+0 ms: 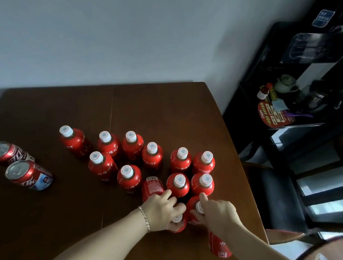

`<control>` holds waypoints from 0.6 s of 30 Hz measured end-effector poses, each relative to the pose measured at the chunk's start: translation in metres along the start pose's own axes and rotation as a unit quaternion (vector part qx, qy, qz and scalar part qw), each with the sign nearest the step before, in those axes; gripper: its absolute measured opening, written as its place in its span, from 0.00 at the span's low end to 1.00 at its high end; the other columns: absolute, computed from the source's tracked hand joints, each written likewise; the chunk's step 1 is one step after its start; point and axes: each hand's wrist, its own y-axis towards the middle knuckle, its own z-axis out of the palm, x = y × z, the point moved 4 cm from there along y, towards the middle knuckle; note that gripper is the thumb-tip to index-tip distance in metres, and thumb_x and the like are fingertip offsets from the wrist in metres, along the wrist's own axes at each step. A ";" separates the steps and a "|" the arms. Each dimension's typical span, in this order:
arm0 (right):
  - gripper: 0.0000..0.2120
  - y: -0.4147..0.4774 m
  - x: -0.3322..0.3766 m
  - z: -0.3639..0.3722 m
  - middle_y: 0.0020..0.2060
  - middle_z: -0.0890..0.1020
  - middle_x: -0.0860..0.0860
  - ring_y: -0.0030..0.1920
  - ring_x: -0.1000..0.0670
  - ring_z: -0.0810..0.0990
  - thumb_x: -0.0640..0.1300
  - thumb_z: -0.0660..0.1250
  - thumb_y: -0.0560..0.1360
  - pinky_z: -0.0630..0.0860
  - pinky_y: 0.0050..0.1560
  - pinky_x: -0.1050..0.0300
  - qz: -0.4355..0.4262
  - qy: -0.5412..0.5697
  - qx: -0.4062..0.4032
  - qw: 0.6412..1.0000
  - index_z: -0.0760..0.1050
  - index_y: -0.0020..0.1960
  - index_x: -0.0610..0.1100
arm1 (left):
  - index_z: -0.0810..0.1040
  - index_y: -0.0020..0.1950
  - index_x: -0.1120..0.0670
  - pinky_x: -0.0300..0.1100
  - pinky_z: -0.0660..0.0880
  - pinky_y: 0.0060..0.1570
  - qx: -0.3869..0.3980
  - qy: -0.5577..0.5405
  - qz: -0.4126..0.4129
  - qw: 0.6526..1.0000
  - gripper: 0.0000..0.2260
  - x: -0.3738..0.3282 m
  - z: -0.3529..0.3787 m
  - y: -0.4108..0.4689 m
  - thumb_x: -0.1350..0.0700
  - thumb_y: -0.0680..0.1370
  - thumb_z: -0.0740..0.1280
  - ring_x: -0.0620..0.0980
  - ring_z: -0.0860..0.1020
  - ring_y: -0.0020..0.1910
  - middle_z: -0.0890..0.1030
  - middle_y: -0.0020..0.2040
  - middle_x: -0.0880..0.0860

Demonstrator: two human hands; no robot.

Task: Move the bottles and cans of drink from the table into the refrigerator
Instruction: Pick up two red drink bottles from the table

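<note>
Left hand (160,210) grips one red bottle (179,223), right hand (218,215) apparently pinches its neighbour (191,205), on the table (147,107).

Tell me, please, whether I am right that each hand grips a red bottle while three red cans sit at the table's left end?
Not quite: the head view shows two red cans, not three, at the table's left end. The left hand and right hand do each grip a red bottle.

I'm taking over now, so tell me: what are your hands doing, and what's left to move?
Left hand: fingers curled round the top of a red bottle.
Right hand: grips a second bottle by its top.
Other bottles and two cans stand on the table.
Done: nothing that shows.
Left: everything goes into the refrigerator, not clearly in view.
</note>
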 end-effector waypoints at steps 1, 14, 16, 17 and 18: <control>0.32 0.000 0.001 -0.002 0.48 0.83 0.48 0.47 0.47 0.83 0.64 0.48 0.79 0.61 0.27 0.61 -0.001 -0.009 0.004 1.000 0.55 0.73 0.44 | 0.79 0.41 0.50 0.32 0.67 0.19 -0.020 -0.001 0.005 1.000 0.21 0.001 0.000 -0.002 0.36 0.58 0.73 0.46 0.76 0.31 0.76 0.27 0.46; 0.32 0.000 0.004 -0.001 0.37 0.78 0.51 0.35 0.50 0.73 0.64 0.47 0.79 0.62 0.28 0.62 0.046 -0.026 -0.019 0.998 0.57 0.72 0.41 | 0.81 0.39 0.52 0.31 0.66 0.21 -0.075 -0.005 0.000 0.997 0.17 0.009 -0.002 -0.001 0.40 0.63 0.70 0.46 0.75 0.29 0.74 0.24 0.45; 0.32 0.000 0.004 -0.001 0.37 0.78 0.51 0.35 0.51 0.73 0.65 0.47 0.78 0.65 0.30 0.62 0.059 -0.016 -0.018 0.998 0.57 0.72 0.42 | 0.81 0.40 0.53 0.31 0.67 0.21 -0.056 0.008 0.018 0.998 0.19 0.010 -0.002 0.002 0.40 0.59 0.74 0.46 0.75 0.29 0.74 0.24 0.45; 0.32 0.000 0.004 -0.001 0.37 0.77 0.51 0.35 0.51 0.73 0.65 0.47 0.78 0.67 0.32 0.62 0.060 -0.017 -0.015 0.998 0.57 0.72 0.42 | 0.81 0.39 0.53 0.32 0.68 0.20 -0.053 0.012 0.023 0.998 0.20 0.010 -0.002 0.002 0.39 0.58 0.75 0.46 0.76 0.29 0.75 0.24 0.45; 0.32 0.000 0.005 -0.002 0.36 0.76 0.51 0.35 0.51 0.73 0.64 0.47 0.79 0.68 0.33 0.62 0.059 -0.024 -0.012 0.998 0.57 0.72 0.42 | 0.81 0.38 0.53 0.32 0.68 0.20 -0.048 0.011 0.024 0.998 0.20 0.010 -0.003 0.003 0.39 0.58 0.75 0.45 0.75 0.28 0.75 0.23 0.45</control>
